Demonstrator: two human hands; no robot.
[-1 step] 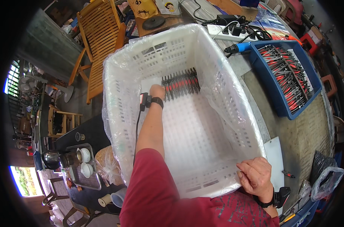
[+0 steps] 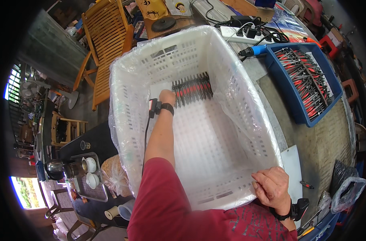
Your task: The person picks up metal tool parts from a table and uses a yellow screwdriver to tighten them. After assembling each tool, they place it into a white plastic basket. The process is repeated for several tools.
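Observation:
A large white perforated plastic basket, lined with clear plastic film, stands in front of me. My left hand reaches down inside and looks closed at the left end of a row of slender black-and-red tool-like pieces. These lie side by side on the white bottom near the far wall. What the left fingers hold, if anything, is hidden. My right hand lies against the basket's near right corner, fingers curled in, with nothing visible in them. Both wrists carry black straps with small devices.
A blue bin full of similar black-and-red pieces sits on the worktable at right, near a white power strip with tangled cables. One loose piece lies by the right hand. Left are a folding wooden chair and a tray with cups.

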